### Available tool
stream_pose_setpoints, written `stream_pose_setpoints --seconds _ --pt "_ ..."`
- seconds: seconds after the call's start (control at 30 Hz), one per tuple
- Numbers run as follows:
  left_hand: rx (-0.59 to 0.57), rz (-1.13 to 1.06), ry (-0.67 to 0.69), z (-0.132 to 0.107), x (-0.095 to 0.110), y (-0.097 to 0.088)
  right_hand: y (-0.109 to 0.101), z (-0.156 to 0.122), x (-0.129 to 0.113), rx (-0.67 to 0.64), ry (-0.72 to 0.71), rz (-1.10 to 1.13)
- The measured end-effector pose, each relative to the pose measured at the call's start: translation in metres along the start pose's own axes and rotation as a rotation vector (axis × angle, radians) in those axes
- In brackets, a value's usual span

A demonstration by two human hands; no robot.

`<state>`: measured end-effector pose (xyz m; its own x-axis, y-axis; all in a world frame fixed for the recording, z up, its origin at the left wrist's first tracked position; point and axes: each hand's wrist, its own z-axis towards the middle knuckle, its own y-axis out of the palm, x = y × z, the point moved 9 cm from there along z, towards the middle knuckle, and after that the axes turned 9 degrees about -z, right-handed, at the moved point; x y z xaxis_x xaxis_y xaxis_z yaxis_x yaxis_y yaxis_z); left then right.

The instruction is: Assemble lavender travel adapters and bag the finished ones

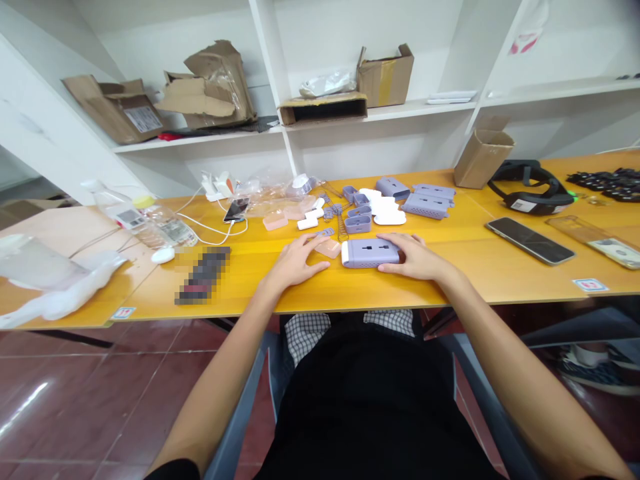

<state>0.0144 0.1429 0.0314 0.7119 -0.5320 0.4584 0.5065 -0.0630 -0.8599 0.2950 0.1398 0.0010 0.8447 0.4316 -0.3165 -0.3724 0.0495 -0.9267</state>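
Note:
A purple plastic casing (371, 254) lies on the table in front of me, with two dark slots on top and a white end piece (345, 254) at its left. My right hand (411, 258) is closed around the casing's right end, thumb at the near side and fingers at the far side. My left hand (297, 262) rests on the table to the left, thumb and fingers apart. Its fingertips are beside a peach-coloured translucent piece (329, 249); whether they touch it I cannot tell. Behind lie small purple cups (358, 223), white parts (389, 212) and more purple casings (427, 205).
Left on the table (320, 293) are plastic bottles (120, 212), a white round case (163, 255), a blurred-out dark object (203, 275) and a charging phone (237, 209). On the right are another phone (530, 240), a black headset (533, 189) and a cardboard box (483, 159). Shelves rise behind.

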Motion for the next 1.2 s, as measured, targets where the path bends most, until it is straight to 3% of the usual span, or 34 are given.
stream_pose_setpoints --seconds 0.3,0.47,0.63,0.9,1.2 --pt "0.218 -0.122 -0.053 0.007 0.014 0.003 -0.002 -0.001 0.0 0.015 -0.035 0.019" --pt "0.077 -0.251 0.075 0.008 0.025 0.009 -0.002 0.0 0.001 0.024 -0.038 0.015" --pt "-0.042 -0.377 0.071 0.005 0.023 0.01 -0.003 0.0 0.001 0.027 -0.038 0.027" --pt "-0.112 -0.609 0.106 0.006 0.032 0.025 -0.005 -0.003 0.001 0.017 -0.037 0.067" --pt "-0.117 -0.382 0.093 0.007 0.031 0.028 -0.005 -0.003 -0.001 -0.006 -0.067 0.075"
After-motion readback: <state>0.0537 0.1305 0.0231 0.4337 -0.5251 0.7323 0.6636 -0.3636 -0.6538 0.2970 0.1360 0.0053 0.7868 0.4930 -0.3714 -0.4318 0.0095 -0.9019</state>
